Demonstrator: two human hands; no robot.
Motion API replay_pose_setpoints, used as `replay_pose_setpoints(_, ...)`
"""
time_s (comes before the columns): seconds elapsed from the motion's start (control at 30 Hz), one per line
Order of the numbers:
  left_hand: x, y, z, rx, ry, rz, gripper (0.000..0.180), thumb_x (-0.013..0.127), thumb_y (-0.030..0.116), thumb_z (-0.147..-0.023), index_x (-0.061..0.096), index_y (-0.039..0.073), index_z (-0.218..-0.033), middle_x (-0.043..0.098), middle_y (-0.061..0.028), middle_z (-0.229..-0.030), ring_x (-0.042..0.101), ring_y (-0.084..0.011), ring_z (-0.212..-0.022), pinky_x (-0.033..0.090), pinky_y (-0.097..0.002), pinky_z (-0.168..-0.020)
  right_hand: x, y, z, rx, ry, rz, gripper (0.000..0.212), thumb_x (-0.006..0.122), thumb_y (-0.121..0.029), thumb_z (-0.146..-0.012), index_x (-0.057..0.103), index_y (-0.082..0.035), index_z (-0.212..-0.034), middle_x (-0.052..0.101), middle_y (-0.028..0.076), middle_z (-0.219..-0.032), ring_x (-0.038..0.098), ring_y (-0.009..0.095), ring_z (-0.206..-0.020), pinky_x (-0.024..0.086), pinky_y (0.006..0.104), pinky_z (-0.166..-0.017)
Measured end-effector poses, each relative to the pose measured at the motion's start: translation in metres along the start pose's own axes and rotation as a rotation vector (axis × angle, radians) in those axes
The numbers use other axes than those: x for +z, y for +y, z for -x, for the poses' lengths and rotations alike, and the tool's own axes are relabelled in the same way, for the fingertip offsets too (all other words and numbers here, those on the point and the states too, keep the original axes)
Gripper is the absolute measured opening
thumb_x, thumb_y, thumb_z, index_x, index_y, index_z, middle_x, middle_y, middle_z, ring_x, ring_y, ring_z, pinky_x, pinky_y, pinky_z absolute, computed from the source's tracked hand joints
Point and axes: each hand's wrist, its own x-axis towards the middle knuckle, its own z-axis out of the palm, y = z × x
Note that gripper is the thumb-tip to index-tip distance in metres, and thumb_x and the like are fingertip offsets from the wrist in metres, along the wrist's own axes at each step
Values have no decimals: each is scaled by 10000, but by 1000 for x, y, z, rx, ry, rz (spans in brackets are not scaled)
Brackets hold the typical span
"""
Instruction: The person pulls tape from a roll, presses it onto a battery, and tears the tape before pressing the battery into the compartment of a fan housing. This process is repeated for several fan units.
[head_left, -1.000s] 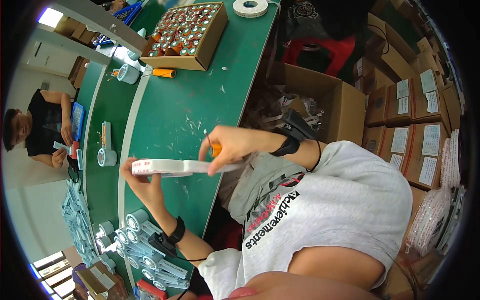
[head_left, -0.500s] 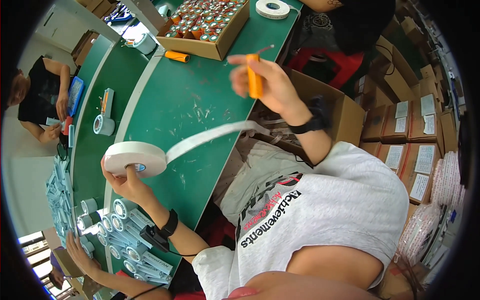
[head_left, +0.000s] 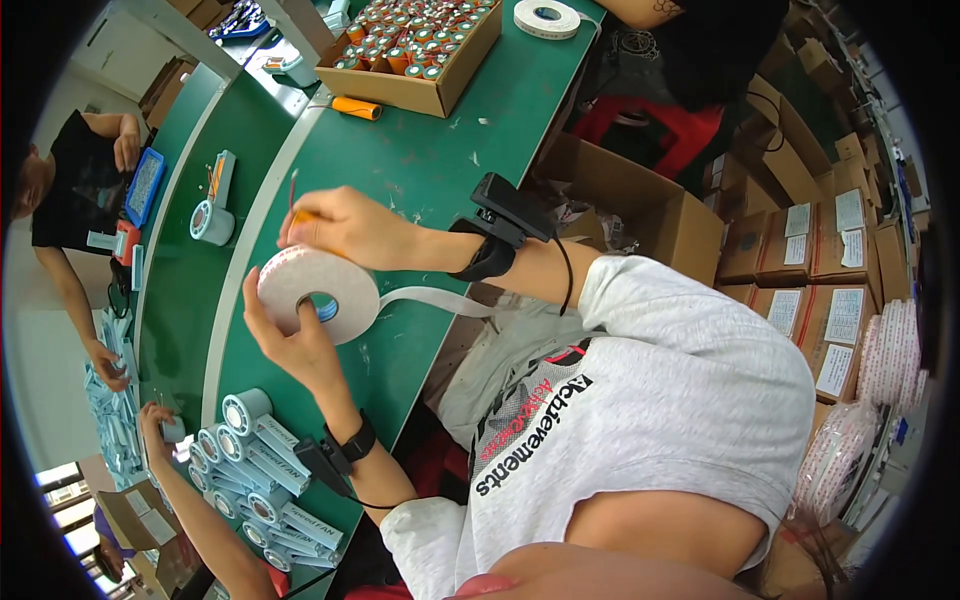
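My left hand holds a wide roll of white tape, with fingers through its core and around its edge. A loose strip of tape trails from the roll to the right, towards my lap. Up against the far rim of the roll, my right hand is closed around an orange cylindrical battery. Thin wire leads stick up from the battery's end. My fingers cover most of it, so whether it touches the tape is hidden.
On the green table, a cardboard box of similar batteries stands at the back, with one loose battery beside it and another tape roll. Pale-blue fan housings lie near left. An open carton is right. Co-workers' arms are left.
My right hand has swung left with the battery, from above the table's right edge to the tape roll. The roll has moved slightly right and tilted its flat side into view.
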Motion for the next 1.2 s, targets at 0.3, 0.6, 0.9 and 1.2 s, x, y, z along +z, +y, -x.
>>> replay_pose_setpoints(0.3,15,26,7,-87,-261,-121,587,601,-16,-722,422,37,-1279,507,-156,-1162,485,-302,-1082,365,-380,-938,-35,-38,-45,-371,593,-864,214,493,-174,-909,567,24,-875,641,142,-886,645,203,-801,517,293,-751)
replay_pose_setpoints(0.6,-104,-33,-30,107,-449,-759,835,736,207,-645,327,130,-1370,394,-218,-1335,318,-363,-1270,254,-453,-1037,-90,-76,13,-250,-86,480,157,617,-41,-810,596,9,-957,638,82,-935,628,153,-833,506,268,-760)
replay_pose_setpoints(0.9,-160,-46,12,-447,-773,-865,632,705,141,-663,466,77,-1244,510,-133,-1197,486,-289,-1121,441,-345,-869,-40,-57,39,-176,-75,248,201,648,27,-744,626,-17,-939,629,55,-971,593,129,-903,488,245,-794)
replay_pose_setpoints(1.2,-166,-36,35,143,-672,-349,340,683,104,-702,624,95,-1037,495,-114,-1259,403,-329,-1218,429,-392,-857,49,-39,52,-1,-248,45,215,646,50,-724,609,-17,-925,626,52,-955,597,128,-892,504,266,-800)
